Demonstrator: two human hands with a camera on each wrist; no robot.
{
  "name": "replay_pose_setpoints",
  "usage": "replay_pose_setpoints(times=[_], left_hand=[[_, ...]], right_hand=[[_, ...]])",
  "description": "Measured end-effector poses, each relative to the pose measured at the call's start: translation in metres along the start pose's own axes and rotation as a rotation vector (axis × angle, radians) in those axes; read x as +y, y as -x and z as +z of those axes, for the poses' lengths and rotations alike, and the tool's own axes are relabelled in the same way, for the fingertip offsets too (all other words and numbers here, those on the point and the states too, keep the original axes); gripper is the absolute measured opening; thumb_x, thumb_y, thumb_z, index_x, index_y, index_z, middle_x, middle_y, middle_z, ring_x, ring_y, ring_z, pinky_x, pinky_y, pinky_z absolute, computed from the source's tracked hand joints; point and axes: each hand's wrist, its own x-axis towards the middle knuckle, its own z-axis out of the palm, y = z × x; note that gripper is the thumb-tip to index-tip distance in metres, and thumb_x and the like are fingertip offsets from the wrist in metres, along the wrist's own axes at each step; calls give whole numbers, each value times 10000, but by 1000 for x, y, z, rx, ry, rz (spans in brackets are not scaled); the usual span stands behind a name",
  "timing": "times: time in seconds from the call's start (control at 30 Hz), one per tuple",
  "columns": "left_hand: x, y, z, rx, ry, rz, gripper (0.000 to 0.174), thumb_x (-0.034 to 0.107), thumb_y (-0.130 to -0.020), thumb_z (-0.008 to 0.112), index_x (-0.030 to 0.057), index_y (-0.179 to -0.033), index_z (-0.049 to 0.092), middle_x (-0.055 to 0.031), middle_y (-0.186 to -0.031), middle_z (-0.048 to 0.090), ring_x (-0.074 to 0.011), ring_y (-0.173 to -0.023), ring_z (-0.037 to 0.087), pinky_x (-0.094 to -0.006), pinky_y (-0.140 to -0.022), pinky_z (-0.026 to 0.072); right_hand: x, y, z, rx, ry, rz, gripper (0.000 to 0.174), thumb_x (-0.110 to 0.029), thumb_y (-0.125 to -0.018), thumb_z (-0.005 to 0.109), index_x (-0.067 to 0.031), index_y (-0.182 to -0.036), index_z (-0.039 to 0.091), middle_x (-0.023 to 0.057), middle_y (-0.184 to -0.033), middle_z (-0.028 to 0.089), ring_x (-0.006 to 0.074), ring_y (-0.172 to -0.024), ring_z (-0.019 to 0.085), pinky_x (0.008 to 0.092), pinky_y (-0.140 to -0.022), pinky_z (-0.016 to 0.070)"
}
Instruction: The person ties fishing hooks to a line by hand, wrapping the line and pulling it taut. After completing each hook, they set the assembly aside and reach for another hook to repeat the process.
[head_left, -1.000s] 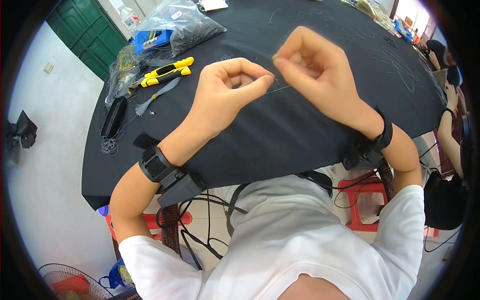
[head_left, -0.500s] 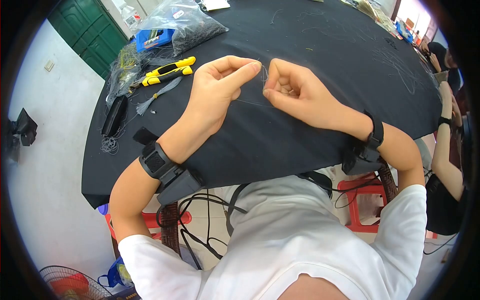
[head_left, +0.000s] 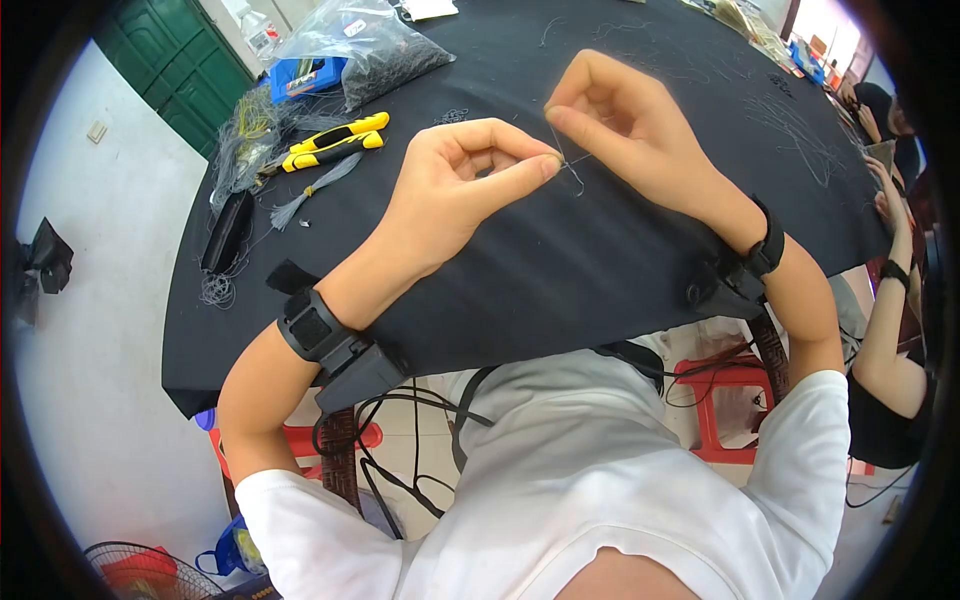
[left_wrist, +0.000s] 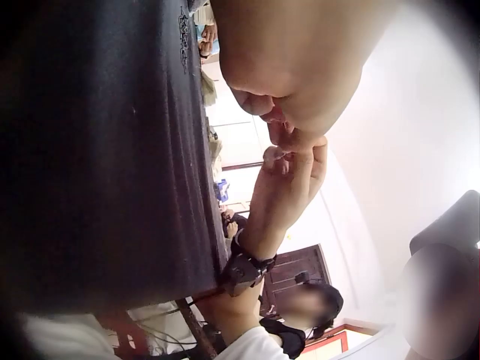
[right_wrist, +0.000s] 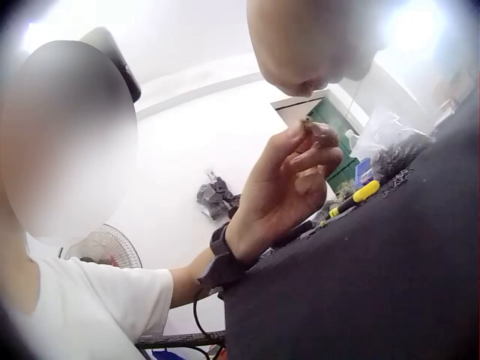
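Observation:
In the head view my left hand (head_left: 452, 190) pinches a thin grey line (head_left: 557, 138) between thumb and forefinger. A small hook-shaped bit (head_left: 579, 184) hangs just past those fingertips, too fine to make out fully. Up and to the right, my right hand (head_left: 632, 130) holds the line's other stretch between thumb and forefinger, so it runs taut across the short gap. Both hands are above the black tablecloth (head_left: 520, 280). The right wrist view shows the left hand (right_wrist: 289, 180) with thumb and forefinger together; the right hand (right_wrist: 319, 45) blurs overhead.
Yellow-and-black pliers (head_left: 335, 145) lie left of the hands beside a tied grey bundle of line (head_left: 318, 192) and a black case (head_left: 230, 233). Behind them are tangled line (head_left: 245, 150) and a clear bag of dark bits (head_left: 390, 70). Another person's arm (head_left: 885, 320) shows at right.
My right hand came down close to the left hand half a second ago, then rose up and right again. The left hand has shifted slightly right, and the hook-shaped bit now shows beyond its fingertips.

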Motion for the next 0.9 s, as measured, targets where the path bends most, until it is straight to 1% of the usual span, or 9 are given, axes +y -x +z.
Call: replay_pose_setpoints(times=[0.13,0.2,0.23,0.3,0.43,0.67,0.77,0.83,0.9], left_hand=[[6,1,-3,18,58,-31,113,104,-820,637,24,-899,641,48,-746,568,14,-581,384,-156,-489,238],[6,2,-7,76,90,-83,126,88,-814,641,-3,-902,642,17,-748,602,12,-601,443,-144,-502,292],[6,1,-8,105,105,-109,133,80,-812,644,-17,-903,643,1,-749,619,11,-611,473,-138,-508,319],[2,0,-10,167,103,-132,137,92,-815,643,-9,-907,644,7,-736,619,20,-592,451,-138,-490,283],[3,0,-8,235,104,-147,134,86,-812,642,-11,-904,646,18,-720,615,26,-567,429,-142,-478,274],[4,1,-3,44,22,-74,120,49,-803,634,-41,-882,642,-20,-763,637,-15,-624,520,-147,-561,399],[0,0,-3,-18,-65,-60,112,45,-805,634,-37,-880,638,-32,-796,630,-42,-689,549,-159,-630,423],[5,1,-1,-55,-70,-60,89,51,-814,632,-10,-879,633,-21,-836,605,-63,-749,548,-175,-701,423],[5,1,-1,-39,-47,-48,88,53,-816,632,-10,-876,633,-14,-824,602,-52,-737,537,-169,-675,412]], right_hand=[[9,2,6,-99,-239,251,119,-133,-869,559,-25,-832,524,-62,-645,457,4,-578,402,182,-510,319],[-2,4,9,-154,-278,429,119,-131,-873,551,-25,-831,518,-63,-658,465,0,-592,413,173,-521,326],[-1,7,11,-171,-329,433,114,-126,-873,550,-28,-830,512,-60,-663,468,1,-598,418,168,-526,330],[5,13,16,-207,-429,440,106,-117,-872,548,-34,-827,500,-55,-673,475,1,-608,427,158,-536,337],[-11,19,27,-97,-397,285,97,-88,-863,543,-41,-821,470,-50,-679,469,7,-599,423,172,-514,325],[-25,14,15,-3,158,-62,77,-73,-831,567,-30,-838,503,-10,-623,461,47,-539,396,212,-484,328],[-20,9,11,62,164,-102,90,-86,-832,573,-26,-854,509,-10,-634,466,51,-547,405,210,-491,335],[-13,6,8,56,91,-49,90,-106,-848,565,-29,-857,520,-15,-659,485,44,-579,427,196,-517,348],[-6,4,6,49,23,25,88,-112,-856,559,-31,-860,525,-20,-673,495,38,-598,436,186,-534,354]])
